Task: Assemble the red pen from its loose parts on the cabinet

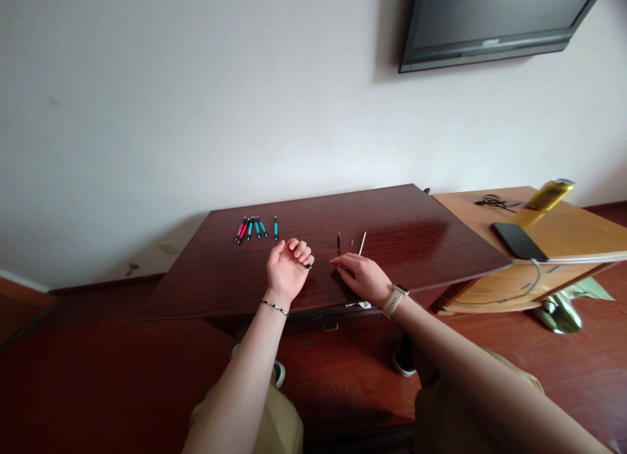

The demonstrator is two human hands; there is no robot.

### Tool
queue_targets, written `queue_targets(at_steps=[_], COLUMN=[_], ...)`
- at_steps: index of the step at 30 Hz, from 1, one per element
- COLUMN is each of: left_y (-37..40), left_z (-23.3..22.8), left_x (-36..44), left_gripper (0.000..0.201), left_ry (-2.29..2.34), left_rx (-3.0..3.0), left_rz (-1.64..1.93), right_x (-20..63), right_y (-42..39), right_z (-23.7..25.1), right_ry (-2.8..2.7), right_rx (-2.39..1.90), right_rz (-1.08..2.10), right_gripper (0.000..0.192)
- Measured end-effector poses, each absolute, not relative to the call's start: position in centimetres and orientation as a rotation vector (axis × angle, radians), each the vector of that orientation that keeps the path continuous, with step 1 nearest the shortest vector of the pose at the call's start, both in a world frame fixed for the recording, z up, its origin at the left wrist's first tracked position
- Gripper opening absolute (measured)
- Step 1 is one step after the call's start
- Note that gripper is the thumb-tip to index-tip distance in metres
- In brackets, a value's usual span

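My left hand [287,271] is turned palm up above the front of the dark wooden table [382,209], its fingers curled in. A bit of red and a black end [308,266] show at the fingers, like a pen barrel mostly hidden in the grip. My right hand [361,275] is palm down at the table's front edge, fingers loosely stretched, nothing visible in them. Just beyond it lie a black pen tip section [339,240], a tiny spring-like piece [351,242] and a thin white pen refill [362,243].
Several blue and pink pens [251,228] lie at the table's back left, one blue pen [275,228] slightly apart. On the lighter cabinet [582,228] at right are a phone [519,241], a black cable [497,202] and a yellow can [551,194]. A television [504,23] hangs above.
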State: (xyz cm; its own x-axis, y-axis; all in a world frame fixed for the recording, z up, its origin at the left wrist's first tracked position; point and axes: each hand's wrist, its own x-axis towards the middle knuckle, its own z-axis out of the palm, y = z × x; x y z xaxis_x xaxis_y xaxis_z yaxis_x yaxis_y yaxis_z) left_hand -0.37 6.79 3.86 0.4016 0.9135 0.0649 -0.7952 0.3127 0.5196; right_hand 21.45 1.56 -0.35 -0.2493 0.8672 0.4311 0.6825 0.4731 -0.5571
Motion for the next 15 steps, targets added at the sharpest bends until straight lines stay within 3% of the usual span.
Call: queue_targets(at_steps=[4, 8, 15], left_y=[7.0, 7.2, 8.2], left_z=[3.7, 3.5, 2.3], left_x=[-0.8, -1.2, -1.1], left_gripper=[0.034, 0.036, 0.015], left_ry=[0.273, 0.292, 0.373], left_rx=[0.490, 0.490, 0.573], left_rz=[1.139, 1.174, 1.223], right_x=[22.9, 24.3, 26.4], right_y=[2.4, 3.1, 4.2], right_z=[-0.3, -0.6, -2.0], right_ry=[-1.922, -1.838, -1.813], right_rx=[-1.356, -1.475, -1.667], right_rz=[0.227, 0.070, 0.013], right_gripper=[0.031, 0.053, 0.059])
